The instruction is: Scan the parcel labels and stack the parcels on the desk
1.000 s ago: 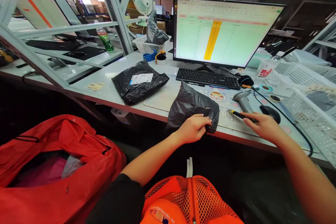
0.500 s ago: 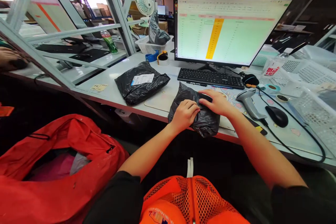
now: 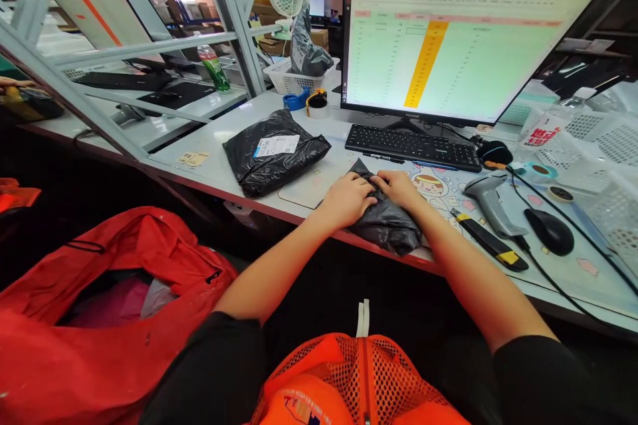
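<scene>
Head camera view: bare left hand and right hand grasp a crumpled black plastic bag at the front edge of a white desk, fingers curled close together on its film, seemingly to control slack material. A black-and-yellow utility knife lies apart, leaving both hands free. Left, a glossy black plastic parcel rests with its white paper label upward, presumably for easy reading.

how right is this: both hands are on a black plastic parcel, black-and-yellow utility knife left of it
Wrong side: in the head view, the black-and-yellow utility knife lies right of the black plastic parcel. The rest stands.
</scene>
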`<move>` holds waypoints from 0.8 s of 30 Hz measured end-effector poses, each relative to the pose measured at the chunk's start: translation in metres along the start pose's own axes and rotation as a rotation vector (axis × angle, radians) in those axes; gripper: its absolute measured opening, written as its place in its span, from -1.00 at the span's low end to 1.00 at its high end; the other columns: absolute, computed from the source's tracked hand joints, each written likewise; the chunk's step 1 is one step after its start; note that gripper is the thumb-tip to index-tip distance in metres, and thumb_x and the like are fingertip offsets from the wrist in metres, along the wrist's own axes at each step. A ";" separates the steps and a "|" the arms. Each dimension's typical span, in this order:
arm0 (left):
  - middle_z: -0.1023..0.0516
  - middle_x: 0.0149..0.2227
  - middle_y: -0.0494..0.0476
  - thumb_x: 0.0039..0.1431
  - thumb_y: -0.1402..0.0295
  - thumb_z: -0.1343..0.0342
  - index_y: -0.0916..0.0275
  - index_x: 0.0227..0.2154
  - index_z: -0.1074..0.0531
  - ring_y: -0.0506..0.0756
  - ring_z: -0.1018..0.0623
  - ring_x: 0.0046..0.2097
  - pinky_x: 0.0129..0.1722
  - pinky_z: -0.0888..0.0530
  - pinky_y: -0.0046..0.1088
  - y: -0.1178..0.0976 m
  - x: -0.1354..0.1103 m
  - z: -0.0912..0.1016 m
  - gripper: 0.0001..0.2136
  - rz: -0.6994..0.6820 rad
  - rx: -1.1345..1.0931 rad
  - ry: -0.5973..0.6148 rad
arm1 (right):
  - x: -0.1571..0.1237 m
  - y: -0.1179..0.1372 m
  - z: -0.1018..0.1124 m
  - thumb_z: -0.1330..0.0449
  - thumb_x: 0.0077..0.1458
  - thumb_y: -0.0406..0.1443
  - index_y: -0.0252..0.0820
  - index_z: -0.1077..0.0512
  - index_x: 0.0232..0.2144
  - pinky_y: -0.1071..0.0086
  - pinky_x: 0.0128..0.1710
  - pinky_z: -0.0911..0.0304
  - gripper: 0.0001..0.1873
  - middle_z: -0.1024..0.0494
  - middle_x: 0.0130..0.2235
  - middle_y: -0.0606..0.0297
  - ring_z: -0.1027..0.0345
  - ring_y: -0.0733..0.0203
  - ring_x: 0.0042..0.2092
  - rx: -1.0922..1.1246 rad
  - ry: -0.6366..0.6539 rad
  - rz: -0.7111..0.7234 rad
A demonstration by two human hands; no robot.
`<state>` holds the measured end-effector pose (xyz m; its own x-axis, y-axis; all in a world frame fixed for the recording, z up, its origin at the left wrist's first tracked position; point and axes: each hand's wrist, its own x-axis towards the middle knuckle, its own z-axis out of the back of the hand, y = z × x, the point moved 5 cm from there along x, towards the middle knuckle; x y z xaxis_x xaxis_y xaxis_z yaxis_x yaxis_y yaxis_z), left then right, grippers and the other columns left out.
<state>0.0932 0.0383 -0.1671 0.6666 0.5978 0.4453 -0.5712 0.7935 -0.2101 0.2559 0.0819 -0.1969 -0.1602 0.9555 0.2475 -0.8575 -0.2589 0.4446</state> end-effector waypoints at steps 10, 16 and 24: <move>-0.46 -0.43 0.12 0.50 0.32 0.15 0.19 -0.42 -0.31 0.12 -0.43 -0.34 -0.27 -0.34 -0.31 -0.053 -0.037 -0.003 -0.68 -0.288 -0.205 -0.207 | 0.013 -0.020 -0.004 -0.06 0.35 -0.16 -0.15 -0.36 -0.56 0.34 -0.34 -0.01 -0.57 -0.46 -0.50 0.26 -0.21 0.18 -0.39 -0.009 -0.069 -0.055; -0.23 -0.56 -0.06 0.49 0.30 0.11 0.18 -0.52 -0.14 -0.01 -0.26 -0.50 -0.43 -0.15 -0.39 -0.064 -0.135 -0.017 -0.63 -0.026 -0.543 -0.036 | 0.019 -0.032 -0.011 -0.05 0.38 -0.16 -0.18 -0.54 -0.44 0.31 -0.27 -0.03 -0.58 -0.61 -0.33 0.10 -0.33 0.09 -0.27 -0.070 -0.039 -0.108; -0.41 -0.37 -0.04 0.30 0.41 -0.11 0.21 -0.08 -0.31 -0.01 -0.41 -0.44 -0.39 -0.39 -0.49 -0.021 -0.173 -0.077 -0.83 0.488 -0.565 -0.357 | 0.000 -0.002 -0.005 -0.09 0.35 -0.16 -0.19 -0.47 -0.54 0.33 -0.29 -0.08 -0.56 -0.58 -0.39 0.13 -0.33 0.13 -0.30 -0.036 0.112 -0.152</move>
<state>0.0270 -0.0725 -0.3069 0.1598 0.8931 0.4206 -0.3670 0.4493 -0.8145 0.2548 0.0833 -0.2022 -0.0792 0.9935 0.0818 -0.8928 -0.1071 0.4376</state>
